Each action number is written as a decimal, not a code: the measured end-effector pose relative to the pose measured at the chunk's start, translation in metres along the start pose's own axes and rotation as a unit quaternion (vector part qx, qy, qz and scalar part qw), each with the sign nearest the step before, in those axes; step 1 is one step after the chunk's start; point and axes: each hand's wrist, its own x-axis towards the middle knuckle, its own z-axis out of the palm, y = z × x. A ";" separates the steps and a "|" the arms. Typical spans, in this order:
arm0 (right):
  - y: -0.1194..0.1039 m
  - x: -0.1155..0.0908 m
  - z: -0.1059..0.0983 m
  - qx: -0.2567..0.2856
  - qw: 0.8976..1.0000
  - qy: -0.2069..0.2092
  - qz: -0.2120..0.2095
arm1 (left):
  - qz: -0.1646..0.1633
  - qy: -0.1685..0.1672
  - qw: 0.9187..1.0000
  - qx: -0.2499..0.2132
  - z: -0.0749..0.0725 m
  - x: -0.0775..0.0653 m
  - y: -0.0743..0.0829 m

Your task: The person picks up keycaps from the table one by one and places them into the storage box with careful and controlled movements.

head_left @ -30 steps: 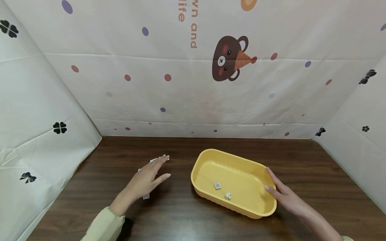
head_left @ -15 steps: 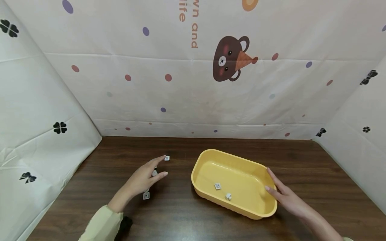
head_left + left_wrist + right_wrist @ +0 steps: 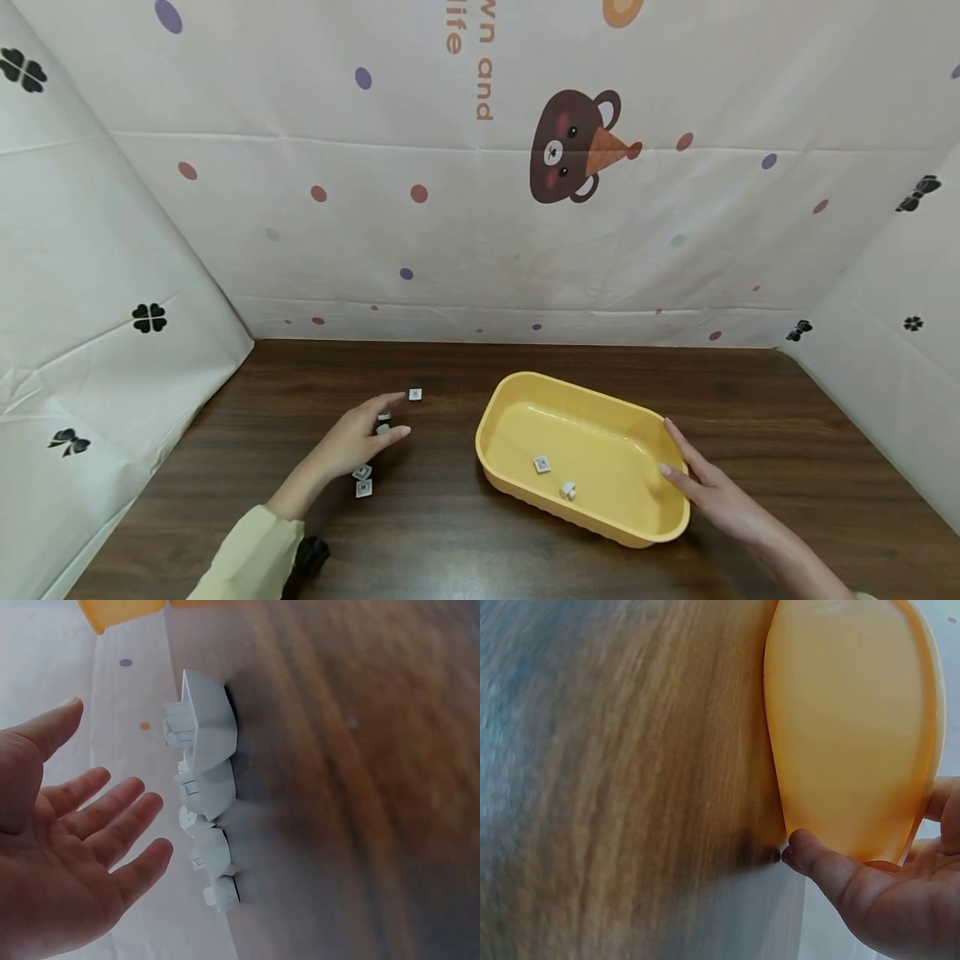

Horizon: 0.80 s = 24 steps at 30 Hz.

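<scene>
My left hand (image 3: 341,446) hovers over the table's left part with thumb and index finger spread. The left wrist view shows its fingers (image 3: 116,825) relaxed and apart from a row of small white pieces (image 3: 214,724). Each piece has a raised block on top, like an upturned keycap. One white square piece (image 3: 415,394) lies just beyond the index fingertip; two others (image 3: 363,488) lie by the wrist, and some are partly hidden under the hand. My right hand (image 3: 723,496) holds the right end of a yellow tub (image 3: 581,517), thumb at its wall (image 3: 855,750).
Inside the tub lie a white square piece (image 3: 542,464) and a small white lump (image 3: 568,490). The dark wooden table (image 3: 427,533) ends at a white patterned cloth (image 3: 480,233) along the back and sides. A black object (image 3: 311,554) shows beneath the left sleeve.
My left hand has drawn back slightly left and towards me, uncovering several white pieces. The right hand and the tub have stayed in place.
</scene>
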 end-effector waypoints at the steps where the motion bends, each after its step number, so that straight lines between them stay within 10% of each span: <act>1: 0.000 0.000 0.000 0.001 1.000 -0.001 0.001 | -0.002 -0.001 1.000 0.001 0.000 0.000 -0.001; 24: 0.000 -0.001 0.002 0.023 1.000 0.002 -0.005 | -0.032 0.004 0.999 -0.007 -0.002 0.005 -0.003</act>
